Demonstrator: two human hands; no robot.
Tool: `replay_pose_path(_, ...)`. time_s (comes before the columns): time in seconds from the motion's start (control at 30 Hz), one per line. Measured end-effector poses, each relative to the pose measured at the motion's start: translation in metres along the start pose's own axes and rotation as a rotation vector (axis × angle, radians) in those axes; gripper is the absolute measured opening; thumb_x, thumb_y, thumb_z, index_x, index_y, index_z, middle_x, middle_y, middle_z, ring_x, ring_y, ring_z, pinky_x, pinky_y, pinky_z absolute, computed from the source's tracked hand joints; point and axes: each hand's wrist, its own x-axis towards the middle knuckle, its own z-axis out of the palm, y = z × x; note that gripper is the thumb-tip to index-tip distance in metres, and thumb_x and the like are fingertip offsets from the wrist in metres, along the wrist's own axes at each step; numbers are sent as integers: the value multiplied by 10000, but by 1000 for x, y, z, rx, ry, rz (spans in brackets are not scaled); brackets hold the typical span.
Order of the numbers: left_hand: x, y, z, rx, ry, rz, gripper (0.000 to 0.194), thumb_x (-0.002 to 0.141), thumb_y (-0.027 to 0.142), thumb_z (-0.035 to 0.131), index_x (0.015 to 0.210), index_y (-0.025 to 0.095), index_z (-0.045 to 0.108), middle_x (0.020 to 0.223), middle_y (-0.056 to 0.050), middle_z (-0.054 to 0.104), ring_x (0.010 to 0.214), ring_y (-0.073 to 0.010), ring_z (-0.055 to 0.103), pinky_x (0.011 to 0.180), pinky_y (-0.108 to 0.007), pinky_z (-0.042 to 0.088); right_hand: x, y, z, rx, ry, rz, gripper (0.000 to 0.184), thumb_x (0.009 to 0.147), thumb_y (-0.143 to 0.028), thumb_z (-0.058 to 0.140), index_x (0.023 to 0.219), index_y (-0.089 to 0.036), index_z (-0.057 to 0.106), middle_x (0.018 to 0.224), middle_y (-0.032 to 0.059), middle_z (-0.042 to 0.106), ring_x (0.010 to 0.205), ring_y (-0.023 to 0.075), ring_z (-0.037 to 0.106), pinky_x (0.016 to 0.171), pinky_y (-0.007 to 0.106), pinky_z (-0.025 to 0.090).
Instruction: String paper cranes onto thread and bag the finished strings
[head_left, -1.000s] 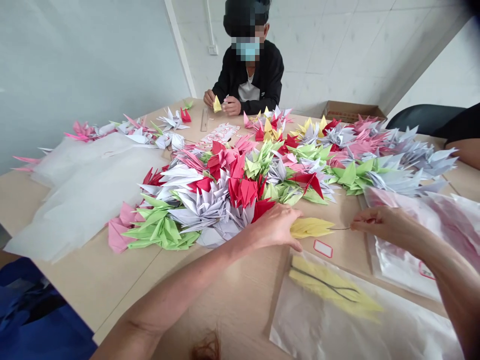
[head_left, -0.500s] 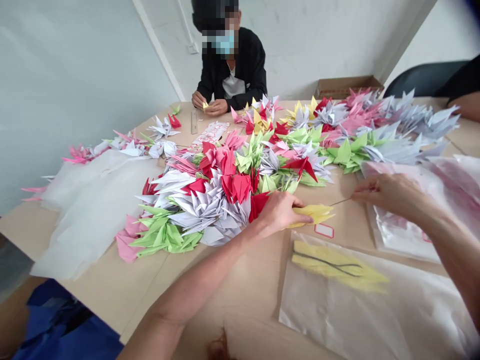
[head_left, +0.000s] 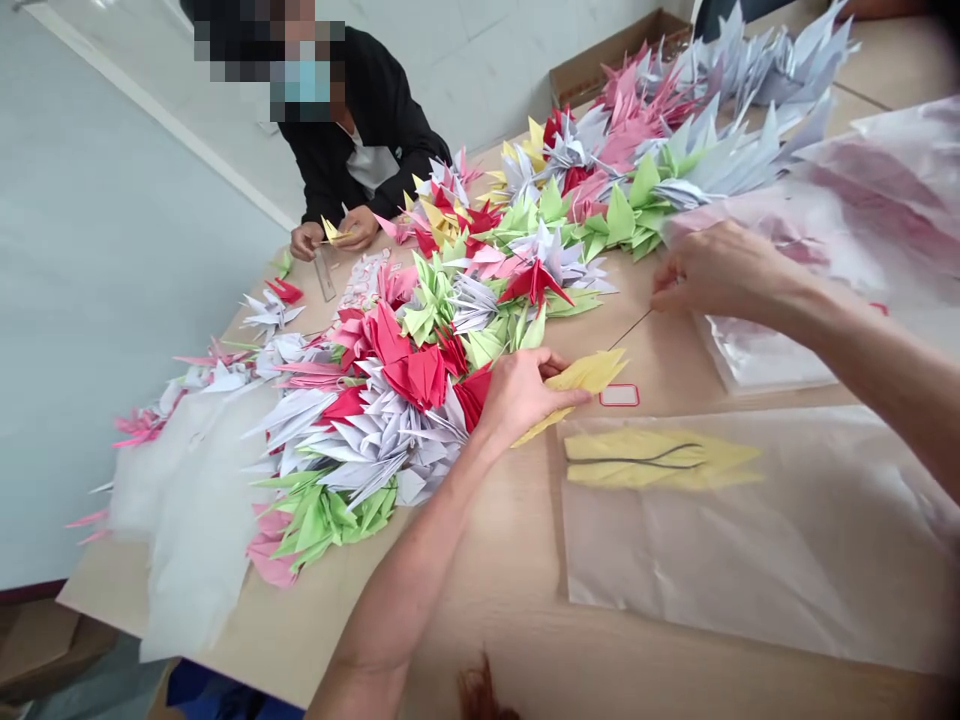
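Note:
My left hand [head_left: 521, 393] is closed on a bundle of yellow folded paper cranes [head_left: 598, 368], thumb in front and fingers behind. From the bundle's tip a thin dark cord [head_left: 631, 329] runs up to my right hand [head_left: 720, 272], whose fingertips pinch its end. The cord is taut. Just below the bundle, a small white label with a red border [head_left: 619, 396] lies on the table. Nearer to me is a clear plastic bag [head_left: 712, 560]; a second yellow paper bundle [head_left: 667, 475] with a dark cord along it shows in its upper part.
Piled folded paper [head_left: 420, 370] in several colours stretches across the table [head_left: 480, 610]. More plastic bags [head_left: 780, 350] lie at right, and translucent sheets [head_left: 202, 500] at left. Opposite, a masked co-worker [head_left: 375, 130] holds yellow paper near a ruler [head_left: 324, 275]. A cardboard box [head_left: 615, 55] stands behind.
The camera view has tilted and shifted, so the table appears turned. My left hand keeps the yellow bundle, now angled upward; my right hand still pinches the cord.

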Motion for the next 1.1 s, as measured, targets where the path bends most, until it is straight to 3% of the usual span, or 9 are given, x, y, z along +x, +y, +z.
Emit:
replay_pose_path(0.63, 0, -6, 1, -52, -15, 13, 432, 562, 514, 744, 849, 199, 673, 806, 12, 704, 714, -139, 629, 596, -225, 420, 3, 2, 2, -36, -75, 25, 152, 644, -194, 585, 655, -97, 701, 519, 13, 536, 519, 94, 386, 547, 256, 281)
replay_pose_path(1.1, 1, -7, 1, -69, -35, -19, 442, 543, 478, 767, 863, 186, 679, 827, -18, 705, 724, -145, 624, 600, -220, 435, 5, -1, 0, -55, -150, 26, 176, 662, -140, 570, 707, -48, 713, 583, 48, 622, 563, 96, 467, 582, 242, 320)
